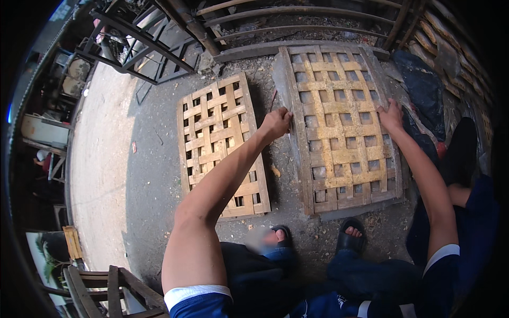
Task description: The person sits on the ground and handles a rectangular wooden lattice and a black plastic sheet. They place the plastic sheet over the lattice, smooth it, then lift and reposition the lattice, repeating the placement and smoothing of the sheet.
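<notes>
A framed wooden lattice panel (347, 135), woven from flat yellowish strips, lies in front of me on a grey slab or sheet that shows through its openings. My left hand (277, 123) is closed at the panel's left edge, fingers curled against the frame. On the opposite side my right hand (391, 115) grips the right edge, its fingertips partly hidden. To the left, near my left forearm, rests a smaller woven lattice panel (214, 130), paler in colour, seemingly on top of another; my arm covers part of it.
Dark metal frames (143, 47) stand at the far left. A wooden rail fence (297, 10) closes the far side. Black plastic sheeting (421, 87) and stacked boards (450, 42) lie at right, beside another person's leg (460, 153). A wooden chair (108, 291) stands at lower left.
</notes>
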Motion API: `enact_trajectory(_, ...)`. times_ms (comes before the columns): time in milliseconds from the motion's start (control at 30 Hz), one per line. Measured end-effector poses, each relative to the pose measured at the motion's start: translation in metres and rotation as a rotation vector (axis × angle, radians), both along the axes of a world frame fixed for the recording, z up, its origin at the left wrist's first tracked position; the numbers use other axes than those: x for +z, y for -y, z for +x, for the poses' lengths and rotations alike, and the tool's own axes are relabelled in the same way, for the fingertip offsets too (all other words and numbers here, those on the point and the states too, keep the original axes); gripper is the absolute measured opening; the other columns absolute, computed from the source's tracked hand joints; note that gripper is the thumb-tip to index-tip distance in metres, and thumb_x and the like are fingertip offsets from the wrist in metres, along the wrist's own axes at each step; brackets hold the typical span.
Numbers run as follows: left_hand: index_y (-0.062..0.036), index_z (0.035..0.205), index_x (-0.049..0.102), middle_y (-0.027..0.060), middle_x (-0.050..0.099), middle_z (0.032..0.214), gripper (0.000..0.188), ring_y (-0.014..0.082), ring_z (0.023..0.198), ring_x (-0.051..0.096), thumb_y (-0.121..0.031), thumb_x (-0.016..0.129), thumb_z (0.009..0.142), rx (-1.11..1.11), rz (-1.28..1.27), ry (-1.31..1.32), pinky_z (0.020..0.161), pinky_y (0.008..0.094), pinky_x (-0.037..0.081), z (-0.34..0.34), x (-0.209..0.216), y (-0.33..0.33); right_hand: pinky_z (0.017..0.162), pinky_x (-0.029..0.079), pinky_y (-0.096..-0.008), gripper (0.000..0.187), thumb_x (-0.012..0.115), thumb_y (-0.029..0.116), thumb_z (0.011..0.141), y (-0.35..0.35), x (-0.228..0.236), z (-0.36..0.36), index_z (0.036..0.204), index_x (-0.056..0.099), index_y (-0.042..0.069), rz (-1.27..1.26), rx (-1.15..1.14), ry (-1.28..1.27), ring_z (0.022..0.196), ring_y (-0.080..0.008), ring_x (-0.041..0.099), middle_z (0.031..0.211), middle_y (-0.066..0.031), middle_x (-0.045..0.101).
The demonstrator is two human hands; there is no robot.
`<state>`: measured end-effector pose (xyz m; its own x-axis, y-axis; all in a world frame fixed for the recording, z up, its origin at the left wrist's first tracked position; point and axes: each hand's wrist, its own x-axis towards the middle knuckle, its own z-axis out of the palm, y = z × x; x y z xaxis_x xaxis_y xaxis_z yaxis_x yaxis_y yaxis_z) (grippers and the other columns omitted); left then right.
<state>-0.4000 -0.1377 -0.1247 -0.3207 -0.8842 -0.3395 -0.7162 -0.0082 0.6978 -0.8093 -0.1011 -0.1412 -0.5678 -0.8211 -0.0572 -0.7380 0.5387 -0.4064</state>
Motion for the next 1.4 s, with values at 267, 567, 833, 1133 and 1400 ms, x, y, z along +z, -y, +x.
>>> enact_trajectory(267,0.0001,0.101,0.061,0.0127,0.071,0.086,0.039,0.0216,0.079,0.075,-0.036,0.049,0.108,-0.049,0.041,-0.004,0.066,0.0349,0.057,0.0,0.008,0.002,0.111,0.042,-0.0407,0.058,0.069,0.019,0.094,-0.022,0.003,-0.025,0.146,0.049,0.004,-0.134,0.262,0.222,0.135,-0.0319,0.052,0.144,-0.0189,0.055)
enact_trajectory(567,0.0011,0.1,0.065,0.0143,0.072,0.084,0.041,0.0235,0.08,0.074,-0.037,0.053,0.105,-0.1,0.09,-0.022,0.071,0.0383,0.057,0.0,0.004,0.004,0.102,0.049,-0.0433,0.059,0.069,0.031,0.095,-0.03,0.036,-0.042,0.146,0.05,0.008,0.022,0.35,0.289,0.123,-0.0353,0.061,0.132,-0.024,0.063)
enact_trajectory(833,-0.007,0.101,0.072,0.022,0.073,0.092,0.028,0.0403,0.092,0.071,-0.032,0.06,0.097,-0.335,-0.434,0.456,0.081,0.0504,0.057,0.093,0.034,0.052,0.114,0.036,-0.0472,0.047,0.064,0.011,0.089,-0.057,0.035,0.018,0.133,0.053,0.001,-0.359,0.816,-0.087,0.134,-0.0377,0.047,0.14,-0.0186,0.052)
enact_trajectory(1133,-0.017,0.11,0.075,0.0128,0.075,0.108,0.026,0.0341,0.105,0.07,-0.034,0.064,0.094,-0.306,-0.136,0.69,0.091,0.0438,0.057,0.138,0.044,0.012,0.11,0.04,-0.0456,0.029,0.063,0.005,0.088,-0.172,0.063,-0.005,0.116,0.066,0.001,-0.209,0.858,-0.07,0.127,-0.0375,0.054,0.134,-0.0172,0.06)
enact_trajectory(1400,-0.0169,0.111,0.075,0.0139,0.074,0.112,0.028,0.0341,0.109,0.069,-0.036,0.061,0.096,-0.34,-0.145,0.704,0.095,0.0447,0.055,0.142,0.04,0.026,0.077,0.047,-0.0223,0.023,0.051,0.001,0.103,-0.426,0.011,-0.073,0.122,0.064,0.001,-0.264,-0.07,0.322,0.082,-0.0069,0.059,0.097,-0.0021,0.069)
